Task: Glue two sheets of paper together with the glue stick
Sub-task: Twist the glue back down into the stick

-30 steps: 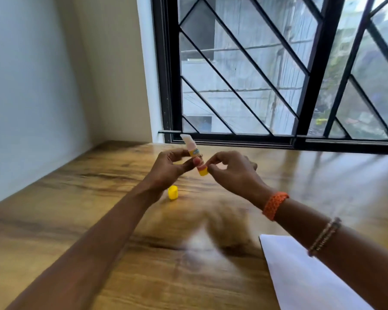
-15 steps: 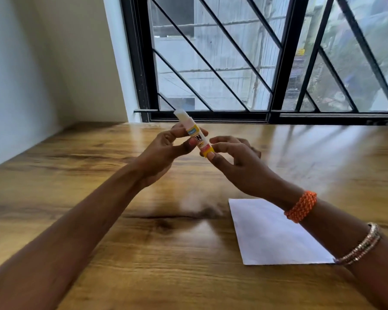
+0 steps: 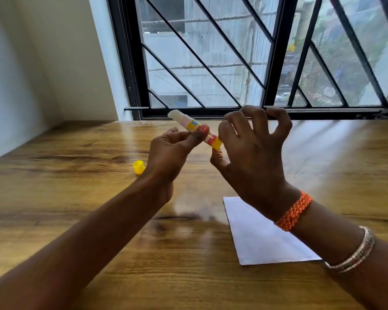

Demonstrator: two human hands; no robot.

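An uncapped glue stick [image 3: 194, 128] with a yellow and pink label is held above the table, its white glue tip pointing up and left. My left hand [image 3: 169, 155] pinches its middle between thumb and fingers. My right hand [image 3: 252, 157] grips the yellow base end with thumb and forefinger, the other fingers spread. The yellow cap [image 3: 139, 167] lies on the wooden table [image 3: 76, 198] just left of my left wrist. A white sheet of paper [image 3: 260, 238] lies flat below my right wrist, partly hidden by the forearm; whether it is a single sheet cannot be told.
A barred window [image 3: 244, 59] runs along the table's far edge. A white wall [image 3: 20, 74] bounds the left side.
Both hands stayed on the glue stick while the view shifted and drew closer. My right fingers have spread around the base end. The yellow cap is in sight again beside my left wrist.
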